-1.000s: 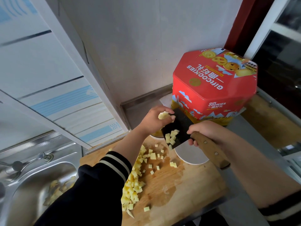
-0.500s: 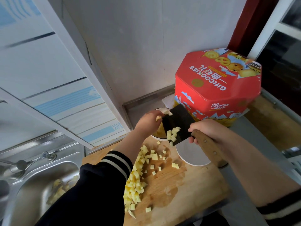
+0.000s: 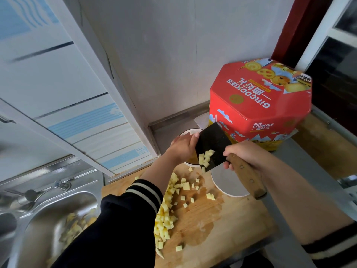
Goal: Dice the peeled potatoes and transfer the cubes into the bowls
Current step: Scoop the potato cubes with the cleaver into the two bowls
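My right hand [image 3: 244, 152] grips the wooden handle of a black cleaver [image 3: 211, 145], held tilted above the far edge of the cutting board [image 3: 222, 235]. Several potato cubes [image 3: 205, 158] cling to the blade's lower part. My left hand [image 3: 183, 147] lies with straight fingers against the blade's left edge, over a white bowl [image 3: 186, 132] that it mostly hides. A second white bowl [image 3: 229, 183] stands on the board under the cleaver handle. A heap of diced potato [image 3: 166, 215] lies on the board's left side, partly behind my left sleeve.
A red cookie tin [image 3: 258, 105] stands close behind the cleaver on the right. A steel sink [image 3: 50, 219] with peelings and a tap lies at the left. A wall and cabinet side close in behind the bowls. Loose cubes are scattered mid-board.
My left hand has dropped from pinching a potato piece above the blade to lying flat along the blade's left edge. The cleaver has tilted further toward the far bowl.
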Demonstrator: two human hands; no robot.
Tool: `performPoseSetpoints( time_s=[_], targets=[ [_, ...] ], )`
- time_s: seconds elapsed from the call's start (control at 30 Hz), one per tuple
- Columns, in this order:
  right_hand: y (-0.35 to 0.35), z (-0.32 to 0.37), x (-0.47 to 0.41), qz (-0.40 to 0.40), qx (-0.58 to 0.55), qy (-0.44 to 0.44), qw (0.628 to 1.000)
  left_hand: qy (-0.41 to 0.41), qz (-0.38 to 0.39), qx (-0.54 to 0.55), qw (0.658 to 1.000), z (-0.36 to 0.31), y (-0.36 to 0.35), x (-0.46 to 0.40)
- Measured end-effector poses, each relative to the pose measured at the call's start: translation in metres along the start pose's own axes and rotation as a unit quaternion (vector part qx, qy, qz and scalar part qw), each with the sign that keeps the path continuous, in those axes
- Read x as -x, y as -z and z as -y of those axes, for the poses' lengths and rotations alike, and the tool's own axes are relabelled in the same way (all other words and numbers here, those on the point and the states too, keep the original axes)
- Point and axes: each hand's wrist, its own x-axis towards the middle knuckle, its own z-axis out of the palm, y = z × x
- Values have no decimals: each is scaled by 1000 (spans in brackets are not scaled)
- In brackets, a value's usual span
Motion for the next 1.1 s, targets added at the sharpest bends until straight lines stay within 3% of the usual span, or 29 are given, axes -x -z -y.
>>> performPoseSetpoints(
  time_s=[0.1,0.2,0.33,0.4,0.5,0.73,0.9,1.1],
  targets=[
    [4,-1,2,-4,-11,4,1000,25,-46,48,998,4,3,8],
    [5,1,3,-7,-17,-9,1000,-88,-104,87,987,-3,9,26],
    [-2,7,1,-10,-6,-29,1000,-207,-48,132,968,-18,7,46],
    [-6,7,-3,-10,-19,-3,1000,-239,-40,91,966,-18,0,47],
    [-11,3,-10,-17,-61,15,998,-232,-71,40,969,-11,-4,38],
    [-16,7,-5,-41,-26,8,999,-159,-83,-6,984,-1,-9,15],
    [-15,-1,-4,-68,14,84,994,-133,-117,-94,980,8,-15,-2],
    [-9,-16,-1,-85,78,162,980,-34,-107,-211,971,10,-19,-14]
  ],
)
